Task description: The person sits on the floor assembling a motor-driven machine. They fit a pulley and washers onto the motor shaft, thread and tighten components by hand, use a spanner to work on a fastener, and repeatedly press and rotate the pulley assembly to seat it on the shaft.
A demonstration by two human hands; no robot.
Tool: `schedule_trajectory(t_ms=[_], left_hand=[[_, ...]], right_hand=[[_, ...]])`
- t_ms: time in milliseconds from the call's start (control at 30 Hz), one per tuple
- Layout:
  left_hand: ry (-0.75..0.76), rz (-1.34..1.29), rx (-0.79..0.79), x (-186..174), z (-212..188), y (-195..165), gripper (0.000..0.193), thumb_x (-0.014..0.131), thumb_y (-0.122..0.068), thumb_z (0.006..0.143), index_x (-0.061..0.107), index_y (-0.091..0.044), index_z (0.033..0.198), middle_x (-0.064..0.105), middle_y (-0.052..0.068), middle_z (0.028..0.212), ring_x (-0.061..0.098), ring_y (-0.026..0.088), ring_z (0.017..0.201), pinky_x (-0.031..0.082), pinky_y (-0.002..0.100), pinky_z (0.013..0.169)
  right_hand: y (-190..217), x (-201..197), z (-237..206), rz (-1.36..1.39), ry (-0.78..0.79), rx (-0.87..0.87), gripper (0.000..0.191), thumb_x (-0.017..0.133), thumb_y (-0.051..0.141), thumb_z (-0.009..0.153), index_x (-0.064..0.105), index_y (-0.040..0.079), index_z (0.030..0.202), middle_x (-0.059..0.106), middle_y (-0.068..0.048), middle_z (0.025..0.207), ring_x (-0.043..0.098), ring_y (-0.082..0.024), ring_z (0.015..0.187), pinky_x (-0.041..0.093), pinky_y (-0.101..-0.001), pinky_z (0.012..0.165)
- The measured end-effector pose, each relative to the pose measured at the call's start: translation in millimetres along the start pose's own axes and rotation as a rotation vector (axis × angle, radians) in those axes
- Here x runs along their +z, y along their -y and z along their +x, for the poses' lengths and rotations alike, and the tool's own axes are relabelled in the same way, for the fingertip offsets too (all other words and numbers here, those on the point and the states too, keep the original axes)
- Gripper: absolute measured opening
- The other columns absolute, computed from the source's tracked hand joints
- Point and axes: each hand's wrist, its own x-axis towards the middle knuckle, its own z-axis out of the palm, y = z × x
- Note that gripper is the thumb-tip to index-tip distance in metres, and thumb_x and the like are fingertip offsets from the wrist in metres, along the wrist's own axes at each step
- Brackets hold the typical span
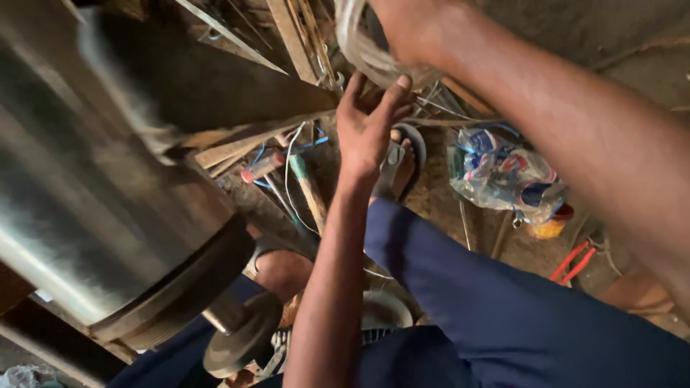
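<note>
My right hand (pixel 406 29) is closed around a coil of pale cord (pixel 359 50) near the top of the view. Just below it, my left hand (pixel 366 122) reaches up with fingers spread, its fingertips touching the lower loops of the coil. Under both hands I see my legs in dark blue trousers (pixel 474 287) and a foot in a grey sandal (pixel 399 162) on the dirt floor.
A large shiny metal drum (pixel 93 194) fills the left side, with a round metal disc (pixel 241 338) below it. Wooden slats (pixel 244 144), blue and white wires, a wooden-handled tool (pixel 309 187), a clear plastic bag of packets (pixel 503 176) and red-handled pliers (pixel 571 262) lie around.
</note>
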Motion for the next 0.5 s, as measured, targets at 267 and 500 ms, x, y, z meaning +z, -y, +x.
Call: schedule_trajectory(t_ms=[267,500], left_hand=[[0.003,0.003,-0.049,-6.5,-13.2,4.1,0.069,0.079,-0.014,0.09,0.044,0.011,0.144,0.074,0.023,0.114,0.074,0.023,0.096,0.062,0.033,0.084],[0.078,0.012,-0.064,-8.3,-11.4,-5.5,0.071,0.079,-0.013,0.087,0.044,0.006,0.146,0.074,0.018,0.114,0.073,0.019,0.095,0.061,0.031,0.082]], right_hand=[[-4.5,24.3,0.6,0.149,0.136,0.164,0.035,0.082,0.01,0.076,0.072,0.0,0.108,0.07,-0.027,0.105,0.07,-0.041,0.097,0.056,-0.0508,0.079],[-10.5,30.7,-30.3,-0.094,-0.005,-0.012,0.036,0.08,0.018,0.078,0.073,-0.001,0.107,0.065,-0.024,0.123,0.061,-0.041,0.116,0.049,-0.0507,0.094]])
